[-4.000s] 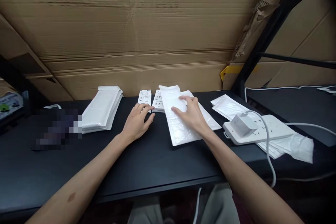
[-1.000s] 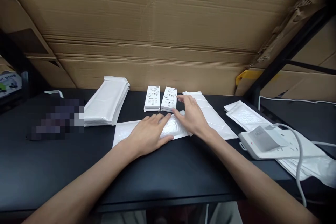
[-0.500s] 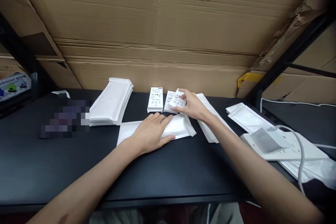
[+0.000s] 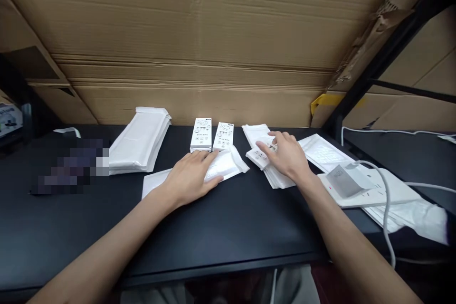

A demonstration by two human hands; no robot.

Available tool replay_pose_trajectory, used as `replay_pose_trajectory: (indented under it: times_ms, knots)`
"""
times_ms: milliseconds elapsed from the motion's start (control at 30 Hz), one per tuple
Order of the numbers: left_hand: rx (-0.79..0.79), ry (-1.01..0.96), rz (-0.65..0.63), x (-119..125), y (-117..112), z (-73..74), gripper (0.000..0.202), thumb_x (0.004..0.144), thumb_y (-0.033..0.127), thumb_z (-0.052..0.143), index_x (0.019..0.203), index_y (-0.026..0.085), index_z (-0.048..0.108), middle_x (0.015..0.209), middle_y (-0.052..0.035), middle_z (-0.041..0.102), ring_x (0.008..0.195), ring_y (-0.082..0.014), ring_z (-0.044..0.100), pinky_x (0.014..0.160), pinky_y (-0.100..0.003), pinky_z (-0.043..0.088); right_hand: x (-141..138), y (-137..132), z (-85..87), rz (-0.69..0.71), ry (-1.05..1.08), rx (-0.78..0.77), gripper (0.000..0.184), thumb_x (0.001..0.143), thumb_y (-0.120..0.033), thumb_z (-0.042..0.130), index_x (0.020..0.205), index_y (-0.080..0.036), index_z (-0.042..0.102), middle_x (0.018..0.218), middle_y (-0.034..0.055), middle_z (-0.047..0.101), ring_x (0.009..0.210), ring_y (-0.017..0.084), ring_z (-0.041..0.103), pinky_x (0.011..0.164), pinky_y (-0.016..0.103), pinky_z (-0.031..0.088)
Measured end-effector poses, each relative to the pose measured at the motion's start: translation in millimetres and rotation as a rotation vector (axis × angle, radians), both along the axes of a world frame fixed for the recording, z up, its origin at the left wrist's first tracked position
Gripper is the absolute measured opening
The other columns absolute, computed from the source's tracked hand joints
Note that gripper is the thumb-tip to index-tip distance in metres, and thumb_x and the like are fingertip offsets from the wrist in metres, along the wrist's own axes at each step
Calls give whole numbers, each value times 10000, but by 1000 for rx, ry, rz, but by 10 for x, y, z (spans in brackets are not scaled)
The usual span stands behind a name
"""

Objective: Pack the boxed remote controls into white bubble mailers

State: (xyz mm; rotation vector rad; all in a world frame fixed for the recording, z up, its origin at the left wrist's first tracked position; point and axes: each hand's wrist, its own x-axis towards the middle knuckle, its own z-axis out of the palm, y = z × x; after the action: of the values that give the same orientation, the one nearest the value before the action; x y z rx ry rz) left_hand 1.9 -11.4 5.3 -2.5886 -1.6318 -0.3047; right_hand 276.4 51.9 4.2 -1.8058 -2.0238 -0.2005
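Observation:
My left hand (image 4: 192, 178) lies flat on a white bubble mailer (image 4: 228, 164), its fingers spread a little. To the right, my right hand (image 4: 287, 154) grips a small white printed box (image 4: 258, 157), which is partly hidden under the fingers. That box is over a small pile of white mailers (image 4: 279, 179); whether it rests on them I cannot tell. Just beyond my left hand stand two more box spots: a left printed box (image 4: 201, 134), seemingly stacked on another, and a right printed box (image 4: 223, 136).
A thick stack of white mailers (image 4: 138, 140) stands at the left, beside a pixelated dark object (image 4: 71, 166). On the right, a white power strip (image 4: 388, 190) with a cable lies over more mailers (image 4: 420, 216). Cardboard (image 4: 199, 33) walls the back of the black table (image 4: 228, 237).
My right hand has lifted the small box off the right-hand box pile and carried it right, over the mailers. My left hand stays on its mailer. The view has shifted slightly right.

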Motion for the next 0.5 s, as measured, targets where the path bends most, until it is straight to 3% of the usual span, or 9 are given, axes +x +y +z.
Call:
replay_pose_trajectory:
  times_ms: [67, 167, 300, 500]
  knots:
    - [-6, 8, 2, -5, 12, -3, 661, 923, 540, 417, 1488, 206, 344, 1363, -135, 549, 1186, -321, 551, 982, -461, 439, 54, 41, -25, -52, 35, 45, 575, 912, -558, 407, 1278, -134, 538, 1142, 174, 614, 1075, 333, 548, 903, 437, 431]
    - [-5, 19, -11, -18, 29, -15, 660, 925, 544, 404, 1486, 200, 348, 1387, -123, 536, 1209, -320, 527, 993, -466, 433, 144, 90, -76, -101, 43, -14, 558, 887, -479, 472, 1307, -113, 507, 1165, 189, 608, 1092, 343, 553, 914, 437, 423]
    - [-3, 26, -9, -29, 43, -32, 656, 923, 551, 401, 1488, 220, 344, 1390, -112, 535, 1216, -315, 520, 992, -463, 434, 216, 112, -108, -105, 80, -114, 582, 882, -509, 463, 1313, -120, 504, 1193, 180, 615, 1112, 348, 558, 926, 429, 415]
    - [-15, 17, 4, -34, 40, -30, 676, 914, 571, 409, 1493, 230, 339, 1387, -113, 533, 1200, -316, 522, 1001, -469, 422, 272, 161, -131, -179, 56, -134, 587, 868, -520, 476, 1308, -134, 525, 1179, 188, 637, 1123, 397, 535, 924, 492, 391]
